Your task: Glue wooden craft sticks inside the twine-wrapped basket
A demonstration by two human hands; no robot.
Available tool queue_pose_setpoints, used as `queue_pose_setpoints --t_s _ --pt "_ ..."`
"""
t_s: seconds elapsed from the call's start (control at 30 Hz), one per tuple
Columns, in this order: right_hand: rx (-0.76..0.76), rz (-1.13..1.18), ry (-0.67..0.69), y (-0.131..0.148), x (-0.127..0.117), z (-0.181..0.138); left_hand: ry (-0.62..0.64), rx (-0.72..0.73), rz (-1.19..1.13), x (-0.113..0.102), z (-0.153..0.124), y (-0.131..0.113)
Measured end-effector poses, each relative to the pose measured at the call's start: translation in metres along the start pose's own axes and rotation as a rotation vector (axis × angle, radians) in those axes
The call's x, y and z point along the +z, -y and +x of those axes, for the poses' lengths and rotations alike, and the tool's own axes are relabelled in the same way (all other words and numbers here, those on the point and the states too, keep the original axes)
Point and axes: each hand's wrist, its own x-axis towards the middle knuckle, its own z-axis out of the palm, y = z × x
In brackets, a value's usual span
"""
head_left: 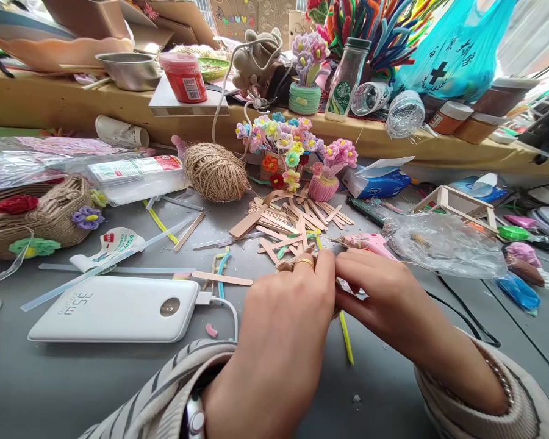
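Note:
My left hand (283,323) and my right hand (384,299) meet over the grey table, fingers curled and pinched together. Between them they grip a small craft piece wrapped in brown twine (287,264), mostly hidden by my fingers; a white scrap (350,288) shows under my right fingers. A gold ring sits on my left hand. A yellow pipe cleaner (346,338) lies under my hands. Just beyond them are a pile of wooden craft sticks (293,222) and a pink glue gun (370,244).
A white power bank (114,310) with a cable lies at the left front. A ball of jute twine (216,172), pipe-cleaner flower pots (324,177), a twine basket (41,213), a plastic bag (443,244) and a small wooden frame (457,204) crowd the table. A cluttered shelf runs behind.

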Motion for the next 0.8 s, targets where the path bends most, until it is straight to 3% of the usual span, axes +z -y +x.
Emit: queue_pose_setpoints --t_s 0.8 --pt "0.006 0.014 0.004 0.0001 0.0023 -0.0004 0.104 0.001 -0.027 -0.0055 0.0065 0.0003"
